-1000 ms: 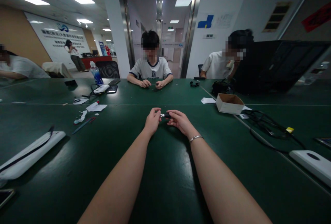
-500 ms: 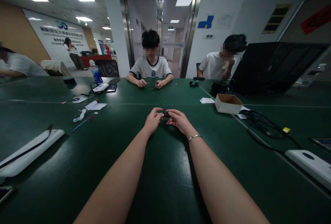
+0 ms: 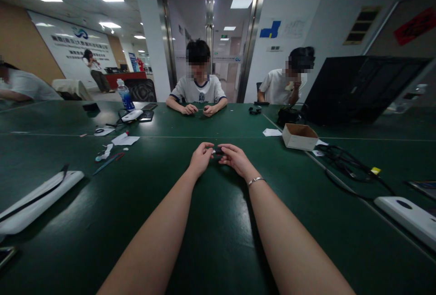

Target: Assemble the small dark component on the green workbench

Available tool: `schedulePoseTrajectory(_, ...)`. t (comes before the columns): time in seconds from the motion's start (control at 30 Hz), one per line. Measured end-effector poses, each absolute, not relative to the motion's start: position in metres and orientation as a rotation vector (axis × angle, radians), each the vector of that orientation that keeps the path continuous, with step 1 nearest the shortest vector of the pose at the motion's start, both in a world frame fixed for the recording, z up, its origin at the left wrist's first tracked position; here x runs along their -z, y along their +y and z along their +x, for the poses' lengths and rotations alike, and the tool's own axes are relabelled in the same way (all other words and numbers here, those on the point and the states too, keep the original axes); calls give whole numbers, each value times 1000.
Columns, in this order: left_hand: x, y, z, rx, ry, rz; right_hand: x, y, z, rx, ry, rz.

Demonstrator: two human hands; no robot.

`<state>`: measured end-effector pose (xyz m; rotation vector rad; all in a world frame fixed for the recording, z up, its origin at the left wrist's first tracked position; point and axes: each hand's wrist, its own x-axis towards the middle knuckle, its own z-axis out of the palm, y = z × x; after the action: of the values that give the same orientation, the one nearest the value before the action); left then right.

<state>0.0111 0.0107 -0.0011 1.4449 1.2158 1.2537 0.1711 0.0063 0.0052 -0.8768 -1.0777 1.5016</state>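
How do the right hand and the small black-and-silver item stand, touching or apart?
Touching: the head view shows the right hand gripping the black end of the small item.

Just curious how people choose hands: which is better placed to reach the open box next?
Probably the right hand, though it holds a small dark object: the open box stands on its side, farther from the left hand.

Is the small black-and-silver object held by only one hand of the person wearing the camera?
No, the left hand and the right hand both hold the small object, at opposite ends.
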Motion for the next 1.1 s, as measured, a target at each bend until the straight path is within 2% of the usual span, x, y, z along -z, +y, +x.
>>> schedulePoseTrajectory(1.1,2,12,10,-1194,1217,1474,-4,7,170,-1484,-1095,-868)
